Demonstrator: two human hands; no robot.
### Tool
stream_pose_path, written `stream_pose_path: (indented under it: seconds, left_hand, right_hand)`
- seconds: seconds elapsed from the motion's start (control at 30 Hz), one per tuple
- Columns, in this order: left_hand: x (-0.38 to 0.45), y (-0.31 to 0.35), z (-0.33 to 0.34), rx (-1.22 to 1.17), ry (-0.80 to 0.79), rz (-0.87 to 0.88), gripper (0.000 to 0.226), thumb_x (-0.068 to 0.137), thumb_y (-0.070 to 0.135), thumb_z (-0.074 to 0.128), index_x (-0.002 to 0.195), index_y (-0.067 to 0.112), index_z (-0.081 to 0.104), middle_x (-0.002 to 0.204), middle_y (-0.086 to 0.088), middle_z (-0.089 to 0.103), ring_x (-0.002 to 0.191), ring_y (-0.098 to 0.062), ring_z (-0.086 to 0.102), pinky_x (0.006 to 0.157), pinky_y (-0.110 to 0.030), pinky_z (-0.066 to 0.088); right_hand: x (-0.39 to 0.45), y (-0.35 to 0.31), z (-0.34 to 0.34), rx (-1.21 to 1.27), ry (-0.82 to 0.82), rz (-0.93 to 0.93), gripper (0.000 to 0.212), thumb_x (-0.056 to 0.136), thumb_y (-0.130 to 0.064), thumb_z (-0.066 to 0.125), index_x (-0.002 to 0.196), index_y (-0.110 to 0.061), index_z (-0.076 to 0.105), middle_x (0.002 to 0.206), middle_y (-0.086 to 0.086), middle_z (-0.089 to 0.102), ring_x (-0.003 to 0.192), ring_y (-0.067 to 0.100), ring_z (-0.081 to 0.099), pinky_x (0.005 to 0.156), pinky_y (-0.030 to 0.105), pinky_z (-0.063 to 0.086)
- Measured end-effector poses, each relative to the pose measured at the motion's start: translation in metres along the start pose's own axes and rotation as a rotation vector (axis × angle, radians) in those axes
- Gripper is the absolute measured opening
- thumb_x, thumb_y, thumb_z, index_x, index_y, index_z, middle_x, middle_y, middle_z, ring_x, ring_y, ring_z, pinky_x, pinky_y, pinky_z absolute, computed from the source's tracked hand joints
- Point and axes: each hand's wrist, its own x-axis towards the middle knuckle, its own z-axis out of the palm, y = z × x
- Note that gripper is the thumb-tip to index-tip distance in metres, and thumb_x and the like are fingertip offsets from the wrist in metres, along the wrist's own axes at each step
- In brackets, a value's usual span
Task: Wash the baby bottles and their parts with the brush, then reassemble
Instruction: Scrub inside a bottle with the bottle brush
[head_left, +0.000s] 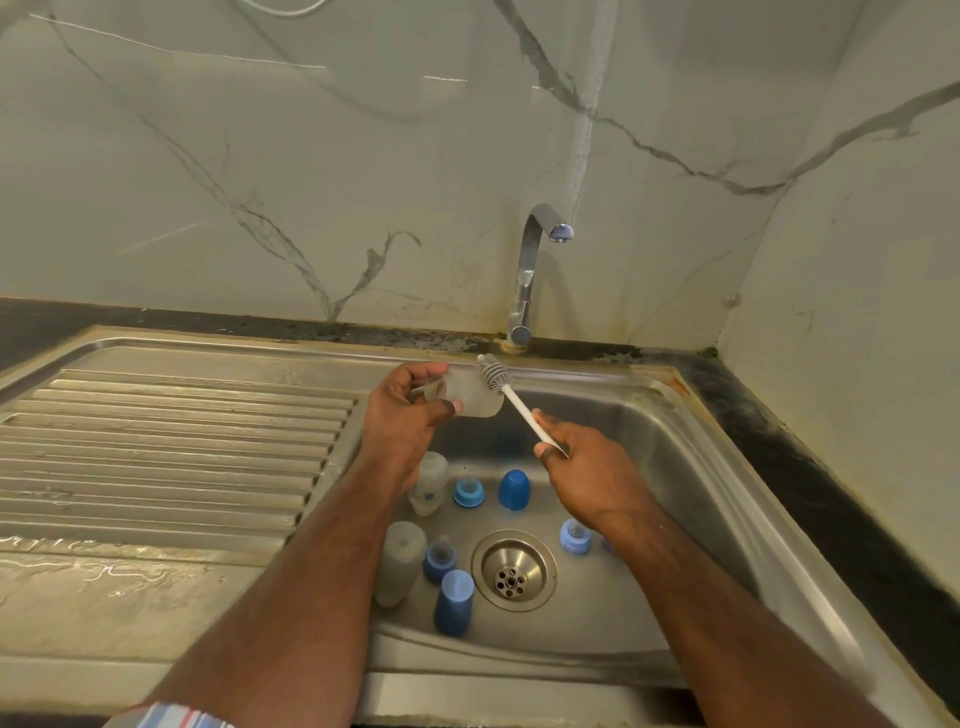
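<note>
- A clear bottle (470, 396) is gripped on its side by the left hand (410, 410), raised over the sink's (691, 447) back rim.
- The brush (511, 397) handle is pinched by the right hand (587, 467); its bristles are laid against the bottle's outside.
- Open basin is left below; two bottles, caps and collars are scattered around the drain (513, 570).

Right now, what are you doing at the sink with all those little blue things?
A person is washing baby bottles. The left hand holds a clear bottle sideways over the sink, and the right hand grips a white bottle brush, its bristles against the bottle's end. Two more bottles, blue caps and blue rings with teats lie in the basin around the drain. No water shows at the tap.
</note>
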Motion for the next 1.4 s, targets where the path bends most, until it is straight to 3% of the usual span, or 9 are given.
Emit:
stream_pose_path:
  seconds: [0.17, 0.33, 0.43, 0.83, 1.03, 1.1, 1.2, 1.3, 1.4]
  left_hand:
    - [0.000, 0.004, -0.001, -0.041, 0.012, 0.000, 0.046, 0.077, -0.010, 0.077, 0.111, 0.021, 0.071, 0.114, -0.003, 0.074, 0.108, -0.022, 0.071, 0.093, -0.045, 0.060]
    - [0.000, 0.004, -0.001, -0.047, -0.005, -0.013, 0.047, 0.076, -0.010, 0.078, 0.109, 0.022, 0.072, 0.116, -0.001, 0.073, 0.111, -0.022, 0.070, 0.094, -0.045, 0.059]
    - [0.000, 0.002, 0.000, -0.051, -0.010, -0.005, 0.046, 0.076, -0.011, 0.078, 0.109, 0.021, 0.071, 0.113, -0.003, 0.074, 0.108, -0.024, 0.071, 0.094, -0.047, 0.059]
    - [-0.003, 0.013, 0.000, -0.309, 0.035, -0.087, 0.037, 0.081, -0.014, 0.072, 0.104, 0.014, 0.071, 0.109, -0.009, 0.074, 0.106, -0.026, 0.072, 0.093, -0.041, 0.059]
    - [-0.004, 0.013, -0.001, -0.352, -0.037, -0.093, 0.045, 0.086, -0.009, 0.070, 0.127, 0.009, 0.066, 0.122, -0.007, 0.070, 0.112, -0.022, 0.070, 0.095, -0.038, 0.058]
    - [-0.001, 0.013, -0.002, -0.438, -0.028, -0.091, 0.049, 0.087, -0.009, 0.068, 0.131, 0.010, 0.062, 0.128, -0.005, 0.068, 0.115, -0.021, 0.068, 0.093, -0.036, 0.058]
    - [0.003, 0.013, -0.006, -0.570, 0.043, -0.118, 0.044, 0.089, -0.006, 0.068, 0.130, 0.009, 0.061, 0.128, -0.009, 0.068, 0.117, -0.023, 0.067, 0.092, -0.033, 0.058]
    - [0.003, 0.013, -0.005, -0.561, 0.044, -0.147, 0.028, 0.093, -0.001, 0.067, 0.119, 0.009, 0.065, 0.121, -0.011, 0.071, 0.115, -0.024, 0.069, 0.087, -0.029, 0.059]
    - [0.003, 0.012, -0.005, -0.530, -0.016, -0.143, 0.036, 0.096, 0.007, 0.065, 0.132, 0.008, 0.061, 0.125, -0.012, 0.070, 0.115, -0.024, 0.069, 0.086, -0.032, 0.059]
  right_hand:
    - [-0.006, -0.005, 0.004, 0.043, -0.024, -0.089, 0.047, 0.104, -0.034, 0.049, 0.150, -0.040, 0.039, 0.131, -0.009, 0.061, 0.085, 0.004, 0.054, 0.076, 0.018, 0.042]
    - [0.002, 0.004, -0.003, -0.020, 0.011, 0.015, 0.046, 0.106, -0.032, 0.045, 0.152, -0.036, 0.040, 0.116, -0.005, 0.063, 0.087, 0.009, 0.059, 0.081, 0.028, 0.053]
    - [-0.006, -0.003, 0.003, 0.065, -0.024, -0.060, 0.047, 0.105, -0.034, 0.048, 0.150, -0.041, 0.039, 0.115, -0.014, 0.057, 0.083, 0.003, 0.054, 0.071, 0.016, 0.043]
    - [-0.005, -0.004, 0.005, 0.119, -0.007, -0.057, 0.047, 0.104, -0.034, 0.051, 0.149, -0.041, 0.040, 0.124, -0.018, 0.057, 0.083, -0.003, 0.053, 0.068, 0.007, 0.036]
    - [-0.005, 0.002, -0.005, 0.165, 0.022, 0.018, 0.046, 0.104, -0.033, 0.051, 0.149, -0.038, 0.043, 0.126, -0.014, 0.059, 0.080, -0.002, 0.052, 0.068, 0.011, 0.041]
    - [-0.008, 0.000, -0.003, 0.200, -0.001, 0.014, 0.046, 0.103, -0.033, 0.052, 0.148, -0.039, 0.043, 0.115, -0.013, 0.062, 0.076, 0.003, 0.054, 0.070, 0.020, 0.050]
    - [-0.013, -0.005, -0.001, 0.238, -0.069, 0.004, 0.045, 0.103, -0.033, 0.052, 0.146, -0.046, 0.044, 0.085, -0.014, 0.054, 0.065, 0.006, 0.052, 0.051, 0.020, 0.045]
    - [-0.013, -0.007, 0.004, 0.242, -0.074, -0.024, 0.046, 0.103, -0.033, 0.052, 0.147, -0.043, 0.043, 0.080, -0.022, 0.046, 0.065, 0.001, 0.047, 0.059, 0.018, 0.040]
    - [-0.014, -0.011, 0.006, 0.258, -0.080, -0.032, 0.047, 0.103, -0.033, 0.052, 0.147, -0.043, 0.042, 0.079, -0.025, 0.043, 0.063, -0.001, 0.043, 0.059, 0.015, 0.036]
